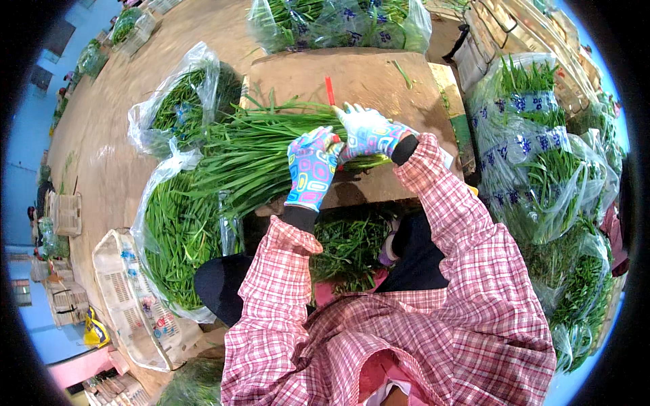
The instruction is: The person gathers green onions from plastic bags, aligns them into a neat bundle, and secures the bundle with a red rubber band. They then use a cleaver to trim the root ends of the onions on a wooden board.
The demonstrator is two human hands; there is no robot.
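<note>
A large bunch of long, flat green leaves, like garlic chives, lies across a low wooden board, its leafy ends pointing left. My left hand, in a patterned knit glove, is closed over the bunch near its stem end. Beside it, my right hand, gloved alike, reaches over the stems with its fingertips at a red strip that stands up behind the bunch. More red shows between and below the hands. How the right fingers grip the strip is partly hidden.
Plastic bags of greens stand at left, behind the board and at right. A white plastic crate lies at lower left. Loose greens lie below the board's near edge, between my legs.
</note>
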